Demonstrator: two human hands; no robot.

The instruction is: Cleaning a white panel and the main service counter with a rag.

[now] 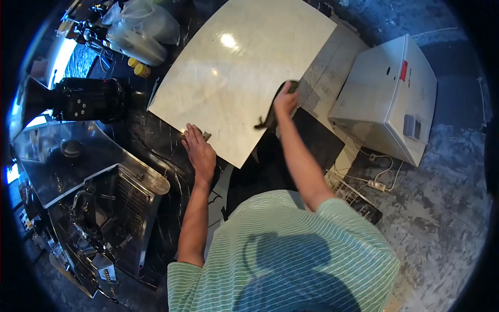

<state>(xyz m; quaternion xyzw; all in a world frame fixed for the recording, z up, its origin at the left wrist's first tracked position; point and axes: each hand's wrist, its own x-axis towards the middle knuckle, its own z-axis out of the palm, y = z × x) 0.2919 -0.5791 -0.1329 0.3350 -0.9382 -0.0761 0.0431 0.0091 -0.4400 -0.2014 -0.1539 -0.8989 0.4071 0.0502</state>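
Note:
A large cream-coloured panel with a glossy surface (234,78) lies before me. My left hand (200,150) is at its lower left edge, with its fingers stretched out. A small crumpled greenish-brown piece, perhaps cloth (206,135), shows from under that hand; whether the fingers grip it is hidden. At the panel's right edge, my right hand (285,101) grips a dark cloth (271,115), which hangs down towards the near corner and looks slightly blurred.
A white appliance like a small fridge (370,89) stands at right, near a power strip (376,185) with cables. On the black counter (171,171) at left are a black coffee grinder (89,99), yellow-lidded jars (141,70), plastic-wrapped goods (136,43) and an espresso machine (132,199).

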